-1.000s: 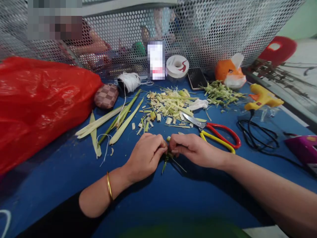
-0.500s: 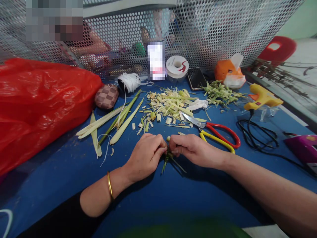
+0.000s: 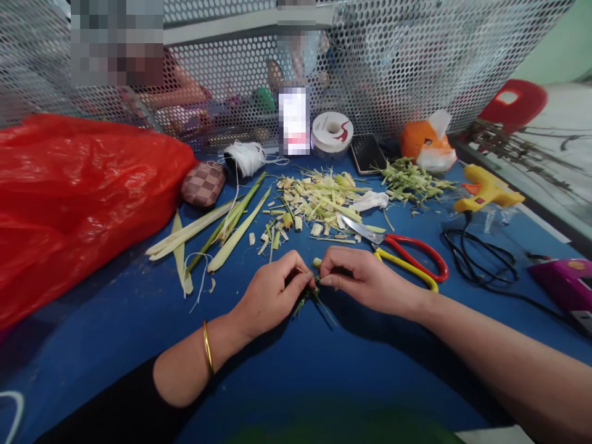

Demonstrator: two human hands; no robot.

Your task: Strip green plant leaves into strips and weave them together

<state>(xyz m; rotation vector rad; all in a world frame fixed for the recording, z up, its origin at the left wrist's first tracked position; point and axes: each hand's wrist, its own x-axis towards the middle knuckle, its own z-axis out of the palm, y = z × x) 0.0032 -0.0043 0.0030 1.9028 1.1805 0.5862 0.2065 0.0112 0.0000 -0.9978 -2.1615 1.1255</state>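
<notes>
My left hand (image 3: 276, 287) is closed, its thumb and forefinger pinching a small bunch of green stems (image 3: 309, 301) above the table. From the right, my right hand (image 3: 355, 275) meets it, thumb and fingertips pinched together at the same bunch. The fingers hide most of the bunch; thin stem ends poke out below. Just beyond the fingertips shows a pale cut stalk piece (image 3: 317, 262). Red-and-yellow-handled scissors (image 3: 407, 254) lie past my right hand, blades pointing into a heap of chopped stalk scraps (image 3: 319, 194).
Long pale leaves (image 3: 240, 237) lie left, beside a red plastic bag (image 3: 87, 203), a checkered pouch (image 3: 203, 184) and a white thread spool (image 3: 247, 158). A ribbon roll (image 3: 332, 131) and phone (image 3: 367, 154) stand at the back. Right are a yellow glue gun (image 3: 490, 188) and its black cord (image 3: 481, 259).
Both hands stay at the bunch. Their fingertips have shifted slightly, and the stem ends below now point at a different angle. The view has tilted a little.
</notes>
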